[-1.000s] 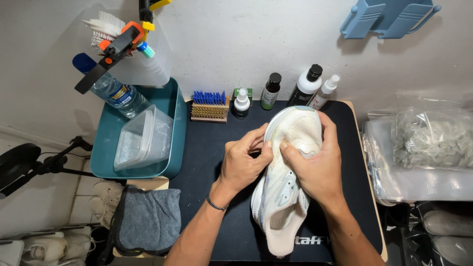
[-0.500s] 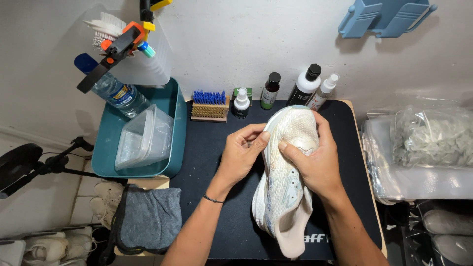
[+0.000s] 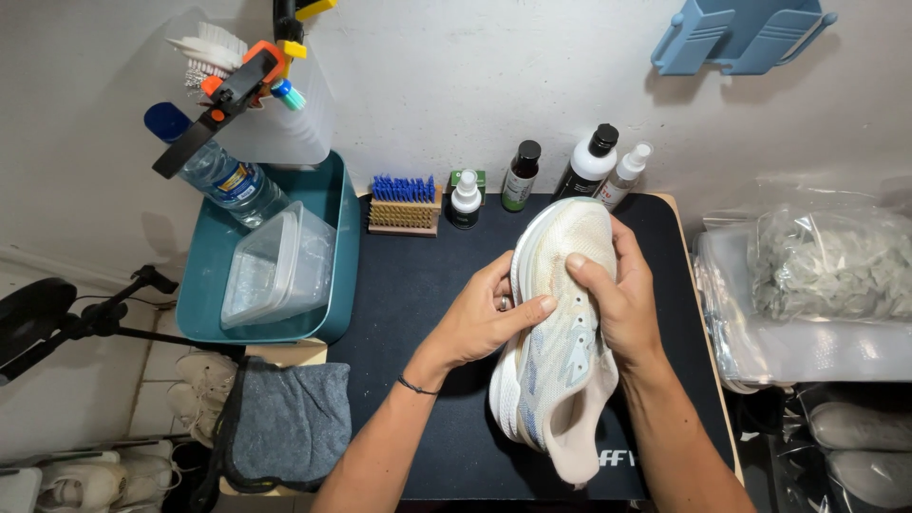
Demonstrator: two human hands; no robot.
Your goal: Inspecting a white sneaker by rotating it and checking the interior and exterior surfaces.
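Nearest to the person, a grey cloth lay bunched at the lower left corner of the bench, just beside the black mat that covered most of the tabletop. Both forearms came up over that mat from the near edge.

Above the middle of the mat, both hands held a pale cream running shoe with light blue marks on its side. It was lifted and turned on its side, heel toward the person and toe pointing away toward the wall. The left hand gripped it from the left, thumb lying across the upper and fingers curled behind the sole edge. The right hand clasped it from the right, fingers wrapped over the forefoot and thumb pressed onto the upper, close to the left thumb.

To the left of the mat stood a teal tub holding a clear plastic container and a water bottle lying tilted. To the right, clear plastic bags lay heaped in a tray.

Farther back, along the mat's far edge, a wooden brush with blue bristles stood beside a small white-capped bottle, a dark bottle, a white bottle with a black cap and a small spray bottle. On the wall above hung a blue plastic holder.
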